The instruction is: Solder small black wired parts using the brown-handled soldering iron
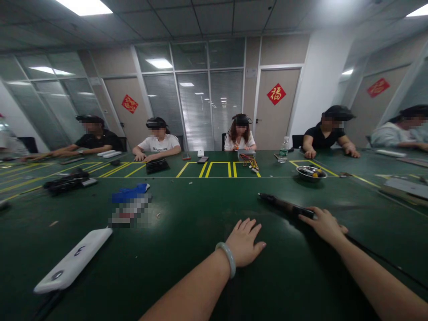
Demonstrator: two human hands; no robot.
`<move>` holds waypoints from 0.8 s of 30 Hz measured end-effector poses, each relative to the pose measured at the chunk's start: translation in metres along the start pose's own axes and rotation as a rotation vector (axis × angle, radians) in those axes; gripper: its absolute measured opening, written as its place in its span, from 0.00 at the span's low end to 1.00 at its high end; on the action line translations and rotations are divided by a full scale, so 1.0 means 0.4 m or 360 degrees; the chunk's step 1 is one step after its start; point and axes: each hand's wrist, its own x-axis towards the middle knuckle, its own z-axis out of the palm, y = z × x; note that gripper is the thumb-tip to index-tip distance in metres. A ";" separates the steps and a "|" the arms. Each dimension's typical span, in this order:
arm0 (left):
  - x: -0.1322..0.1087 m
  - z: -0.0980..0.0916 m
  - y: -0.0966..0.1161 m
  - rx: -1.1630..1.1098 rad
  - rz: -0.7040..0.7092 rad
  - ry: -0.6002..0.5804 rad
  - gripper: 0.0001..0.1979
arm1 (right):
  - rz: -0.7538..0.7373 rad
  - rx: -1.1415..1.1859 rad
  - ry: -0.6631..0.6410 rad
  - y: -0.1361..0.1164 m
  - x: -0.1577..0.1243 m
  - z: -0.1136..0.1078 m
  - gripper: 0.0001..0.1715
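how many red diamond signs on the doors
3: one red diamond-shaped paper sign on the left door, one on the middle door, one on the right door. More may lie outside view.

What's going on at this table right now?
One person sits at a green table. Their left hand lies flat, palm down, on the bare surface. Their right hand lies over the near end of a dark rod-shaped tool that rests on the table; whether it grips is unclear. A white strip lies to the left and a metal bowl sits farther out. Other people sit along the far side.
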 end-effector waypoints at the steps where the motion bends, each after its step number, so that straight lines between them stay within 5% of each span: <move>1: -0.002 -0.002 0.004 0.0019 0.0000 0.0067 0.30 | -0.0099 0.0030 -0.0087 -0.060 -0.017 0.009 0.31; 7: -0.003 -0.029 -0.004 0.0211 -0.0102 0.0580 0.27 | -0.0492 0.0189 -0.0311 -0.328 -0.142 0.056 0.25; 11: 0.004 -0.048 -0.056 0.0261 -0.0117 0.0545 0.25 | -0.0645 0.0250 -0.0377 -0.395 -0.204 0.061 0.24; 18: 0.019 -0.056 -0.104 0.0207 -0.0139 0.0564 0.22 | -0.0838 0.0207 -0.0463 -0.309 -0.195 -0.008 0.39; 24: 0.024 -0.067 -0.113 0.0281 -0.0159 0.0487 0.20 | -0.0771 -0.0159 -0.0521 -0.220 -0.158 -0.070 0.19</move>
